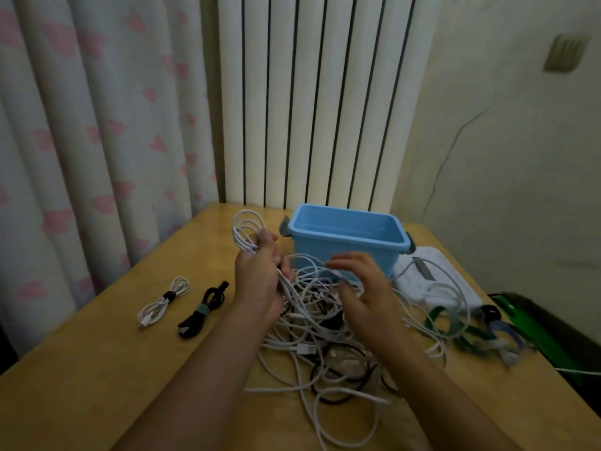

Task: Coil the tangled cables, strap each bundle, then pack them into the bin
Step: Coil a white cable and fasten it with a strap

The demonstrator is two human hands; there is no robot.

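My left hand [260, 271] grips several loops of a white cable [245, 231] raised above the table. From it the cable runs down into a tangled heap of white and black cables [325, 346]. My right hand [364, 284] hovers over the heap with fingers spread, a strand of the white cable passing through its fingertips. An open blue bin [348, 242] stands just behind the hands. On the left lie a strapped white bundle [164, 301] and a strapped black bundle [203, 309].
Green and blue straps [471, 333] lie at the right of the wooden table [97, 385], next to a white lid [435, 281]. A radiator and a curtain stand behind. A dark and green object sits past the table's right edge.
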